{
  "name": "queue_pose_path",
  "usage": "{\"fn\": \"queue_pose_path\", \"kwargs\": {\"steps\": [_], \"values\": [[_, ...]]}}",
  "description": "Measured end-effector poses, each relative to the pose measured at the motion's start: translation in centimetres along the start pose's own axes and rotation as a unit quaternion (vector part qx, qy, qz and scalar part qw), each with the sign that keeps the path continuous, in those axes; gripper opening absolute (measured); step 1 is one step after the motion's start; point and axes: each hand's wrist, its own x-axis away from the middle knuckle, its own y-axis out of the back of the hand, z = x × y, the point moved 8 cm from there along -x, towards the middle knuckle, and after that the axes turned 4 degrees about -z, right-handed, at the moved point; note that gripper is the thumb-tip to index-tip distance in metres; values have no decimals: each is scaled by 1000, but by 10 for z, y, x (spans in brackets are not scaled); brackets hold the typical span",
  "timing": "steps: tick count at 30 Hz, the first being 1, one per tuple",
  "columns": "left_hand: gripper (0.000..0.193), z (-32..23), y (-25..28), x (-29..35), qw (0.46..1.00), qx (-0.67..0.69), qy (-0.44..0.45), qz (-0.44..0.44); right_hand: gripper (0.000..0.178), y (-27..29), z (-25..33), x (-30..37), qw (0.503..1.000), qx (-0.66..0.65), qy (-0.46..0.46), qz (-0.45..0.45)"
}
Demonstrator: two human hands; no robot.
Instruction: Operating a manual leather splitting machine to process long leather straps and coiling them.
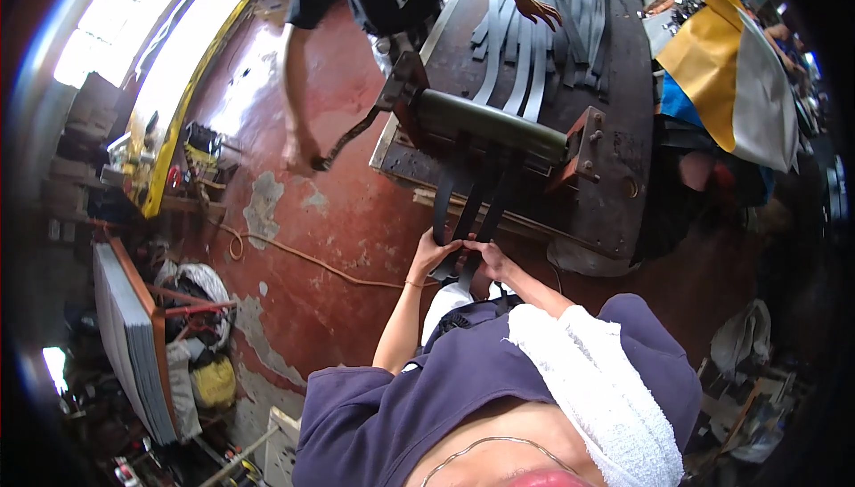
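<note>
L hand (435, 253) & R hand (490, 258) each curled closed round dark strips (494, 208), prob. keeping 'em apart. Roller (490, 124) ahead of both, on tabletop (619, 193).

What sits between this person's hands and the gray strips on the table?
The head view shows a green roller, then dark straps, between the gray strips and the left hand and right hand.

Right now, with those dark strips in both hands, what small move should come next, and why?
Probably a gentle, even pull: the left hand and right hand hold dark strips running from the roller, while a co-worker's hand is at its crank.
</note>
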Motion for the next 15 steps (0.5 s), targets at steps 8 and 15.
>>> {"fn": "queue_pose_path", "kwargs": {"steps": [8, 15], "values": [[65, 18, 19, 79, 982, -179, 27, -54, 12, -22, -53, 8, 994, -5, -78, 73], [63, 33, 20, 153, 972, -176, 71, -140, 29, -15, -124, 22, 985, 50, -145, 78]]}}
